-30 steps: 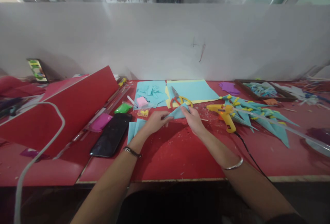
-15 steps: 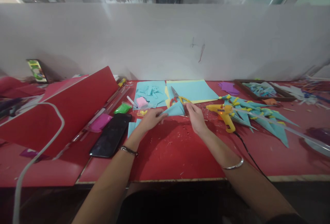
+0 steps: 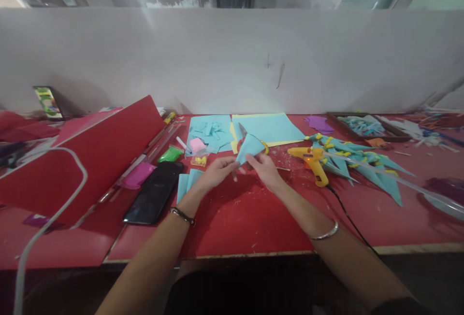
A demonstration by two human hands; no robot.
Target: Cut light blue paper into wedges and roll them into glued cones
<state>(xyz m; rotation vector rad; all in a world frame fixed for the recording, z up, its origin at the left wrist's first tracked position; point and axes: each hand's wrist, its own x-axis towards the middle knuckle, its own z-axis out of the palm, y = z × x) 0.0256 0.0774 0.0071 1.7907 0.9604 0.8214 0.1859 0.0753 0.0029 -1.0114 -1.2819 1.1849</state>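
A light blue paper cone is between my two hands, its wide end up and to the right. My left hand pinches its narrow lower end. My right hand holds its lower right side with thumb and fingers. Just behind the cone lie scissors with red and yellow handles, partly hidden by it. To the right of my right hand rests a yellow glue gun with a small orange light. Blue paper cones with yellow bits lie beyond it.
Blue sheets lie at the back, one with paper scraps. A black phone, green packet and pink packet are at left, beside a raised red board. A tray sits at back right.
The cone has turned from lying nearly level to pointing its wide end more upward. My right hand has moved left and down along it, closer to my left hand. The view has shifted slightly.
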